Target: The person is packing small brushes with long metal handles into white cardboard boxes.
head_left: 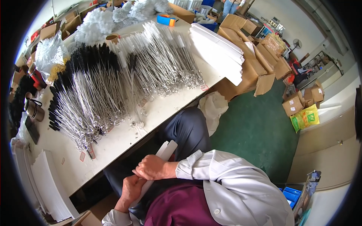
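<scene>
Over my lap lies a long, narrow white carton (167, 150), slanting from upper right to lower left. My right hand (151, 167) is closed around its middle. Just below, my left hand (132, 188) grips it too, thumb side close to my right fingers. On the white table (124, 145) lie bundles of wire-handled brushes with looped ends: black-bristled brushes (90, 83) to the left and white-bristled brushes (162, 56) to the right. What my palms cover of the carton cannot be seen.
Flat white cartons (217, 47) are stacked at the table's far right, and more white cartons (49, 184) at its near left. A steel cup (34, 110) and a blue-orange tape dispenser (166, 20) stand on the table. Brown boxes (245, 60) sit beyond its right end.
</scene>
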`<move>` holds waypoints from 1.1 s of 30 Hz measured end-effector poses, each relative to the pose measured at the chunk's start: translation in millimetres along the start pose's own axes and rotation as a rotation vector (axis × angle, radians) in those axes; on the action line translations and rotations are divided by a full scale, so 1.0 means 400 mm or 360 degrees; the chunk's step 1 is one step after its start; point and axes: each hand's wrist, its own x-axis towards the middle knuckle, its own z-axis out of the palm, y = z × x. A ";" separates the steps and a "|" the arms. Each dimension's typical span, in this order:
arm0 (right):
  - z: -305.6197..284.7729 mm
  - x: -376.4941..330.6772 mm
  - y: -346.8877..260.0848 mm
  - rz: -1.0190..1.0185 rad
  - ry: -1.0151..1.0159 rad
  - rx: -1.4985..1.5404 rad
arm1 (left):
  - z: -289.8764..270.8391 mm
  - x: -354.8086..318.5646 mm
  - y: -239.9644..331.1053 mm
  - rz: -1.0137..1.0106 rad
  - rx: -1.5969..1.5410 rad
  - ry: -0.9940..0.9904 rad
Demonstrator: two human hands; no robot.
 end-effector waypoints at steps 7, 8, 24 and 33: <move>-0.002 0.024 0.009 -0.0250 0.0116 -0.0013 | -0.025 0.017 -0.013 -0.0163 -0.0270 -0.0239; -0.004 0.023 0.013 -0.0237 0.0152 -0.0027 | -0.023 0.016 -0.006 -0.0118 -0.0252 -0.0199; -0.124 -0.054 0.148 -0.0240 0.0295 -0.0299 | -0.064 -0.010 0.037 0.0051 0.0279 -0.0248; -0.159 -0.072 0.187 -0.0258 0.0265 -0.0352 | -0.097 -0.084 -0.020 0.0089 0.0414 -0.0126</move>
